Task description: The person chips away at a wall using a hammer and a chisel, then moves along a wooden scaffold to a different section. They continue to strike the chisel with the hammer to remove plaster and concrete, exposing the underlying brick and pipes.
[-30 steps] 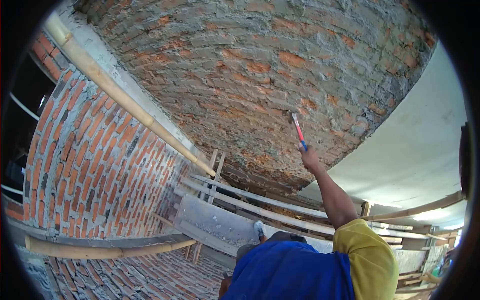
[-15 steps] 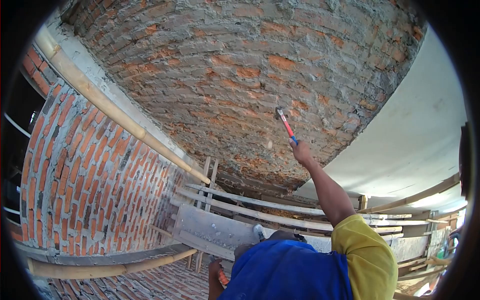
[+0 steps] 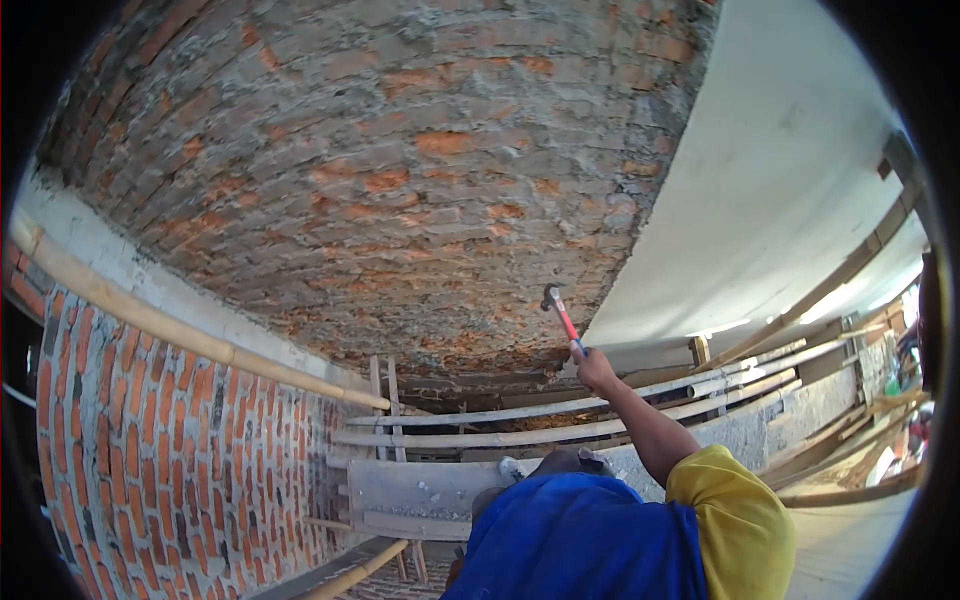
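My right hand (image 3: 597, 372) is wrapped round the blue end of a hammer (image 3: 566, 320) with a red and blue handle and a dark metal head. Arm stretched forward, I hold the hammer head up in front of the rough brick wall (image 3: 400, 200), where it overlaps the lower right of the bricks. Patches of bare orange brick show among grey mortar there. Only a sliver of my left arm (image 3: 455, 572) shows beside my blue shirt, low in the view; the fingers of that hand are hidden.
A dusty plank (image 3: 410, 485) with crumbs of debris lies below me. Bamboo poles (image 3: 480, 438) cross in front, and another bamboo pole (image 3: 200, 345) slants along the left. A second brick wall (image 3: 190, 450) stands left; a smooth pale wall (image 3: 760, 190) is on the right.
My view has swung right. The hammer in my right hand now sits lower against the wall, nearer the pale wall's edge. My left hand has slipped mostly out of sight behind my body.
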